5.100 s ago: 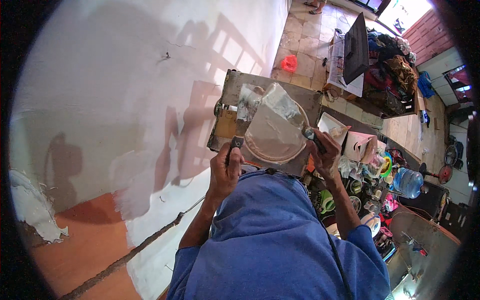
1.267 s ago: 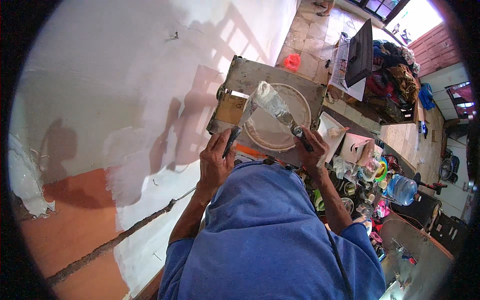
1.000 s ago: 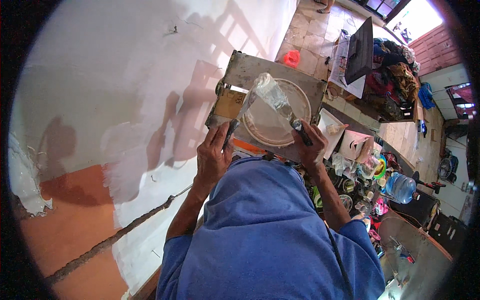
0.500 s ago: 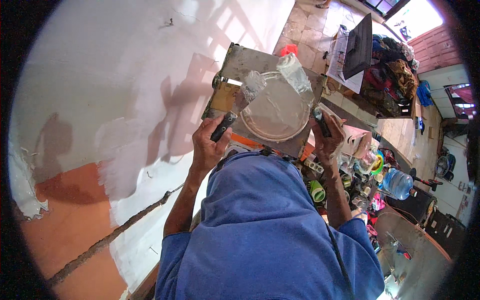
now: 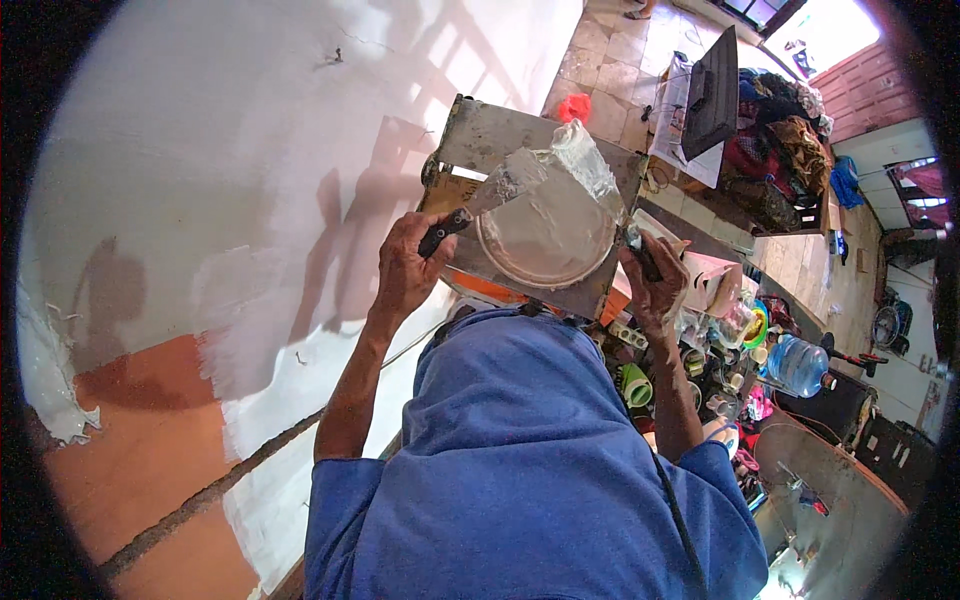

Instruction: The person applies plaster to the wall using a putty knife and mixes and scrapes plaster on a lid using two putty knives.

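Observation:
My left hand (image 5: 405,265) is wrapped round the black handle of a putty knife (image 5: 443,233); its paste-smeared blade reaches over a round tub (image 5: 535,280). My right hand (image 5: 655,283) grips a second putty knife (image 5: 634,238) by its dark handle. Its blade slants up across the tub's far side, bearing a thick lump of whitish paste (image 5: 583,158). The two blades come close together there; I cannot tell whether they touch. Pale, smooth paste fills the tub, which sits on a grey board (image 5: 490,130) in front of me.
On my left rises a wall (image 5: 200,150), partly coated white, with an orange area (image 5: 150,440) and a long crack. A blue water jug (image 5: 797,368) and household clutter lie to the right. Farther back are a dark flat screen (image 5: 712,95) and a clothes heap (image 5: 780,150).
The left blade has swung inward over the tub, closer to the right one, while my left hand has shifted slightly left and up. The paste lump on the right knife sits a little lower.

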The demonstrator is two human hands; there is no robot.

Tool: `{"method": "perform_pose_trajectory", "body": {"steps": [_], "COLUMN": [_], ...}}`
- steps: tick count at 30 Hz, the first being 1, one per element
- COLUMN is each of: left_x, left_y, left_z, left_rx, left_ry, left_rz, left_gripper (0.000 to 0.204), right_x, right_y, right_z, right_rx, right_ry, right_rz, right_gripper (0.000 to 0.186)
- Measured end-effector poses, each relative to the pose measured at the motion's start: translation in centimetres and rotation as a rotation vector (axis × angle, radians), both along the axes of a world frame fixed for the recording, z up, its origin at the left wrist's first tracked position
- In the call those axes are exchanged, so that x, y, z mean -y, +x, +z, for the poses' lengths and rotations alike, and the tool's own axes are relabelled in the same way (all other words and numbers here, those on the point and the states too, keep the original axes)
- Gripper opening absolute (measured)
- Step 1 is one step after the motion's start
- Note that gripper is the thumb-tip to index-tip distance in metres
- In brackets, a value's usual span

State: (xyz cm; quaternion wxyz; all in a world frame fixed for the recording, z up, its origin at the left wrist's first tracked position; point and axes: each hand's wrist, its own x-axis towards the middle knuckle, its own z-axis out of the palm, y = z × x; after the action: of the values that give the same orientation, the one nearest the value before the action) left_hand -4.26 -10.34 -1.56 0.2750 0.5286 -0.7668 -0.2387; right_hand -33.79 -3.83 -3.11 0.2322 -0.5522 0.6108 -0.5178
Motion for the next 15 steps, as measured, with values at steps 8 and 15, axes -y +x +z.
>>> {"method": "perform_pose_trajectory", "body": {"steps": [8,15], "left_x": [0.2,0.8], "left_y": [-0.2,0.6], "left_z": [-1.7,-4.1], "left_rx": [0.155,0.210], "left_ry": [-0.158,-0.119], "left_rz": [-0.019,-0.118], "left_gripper": [0.028,0.029], "right_x": [0.5,1.9], "right_y": [0.5,1.5], "right_z": [0.8,2.1], "right_rx": [-0.077,-0.463], "right_ry": [-0.124,-0.144], "right_rz": [0.039,0.067], "right_gripper": [0.031,0.032]}}
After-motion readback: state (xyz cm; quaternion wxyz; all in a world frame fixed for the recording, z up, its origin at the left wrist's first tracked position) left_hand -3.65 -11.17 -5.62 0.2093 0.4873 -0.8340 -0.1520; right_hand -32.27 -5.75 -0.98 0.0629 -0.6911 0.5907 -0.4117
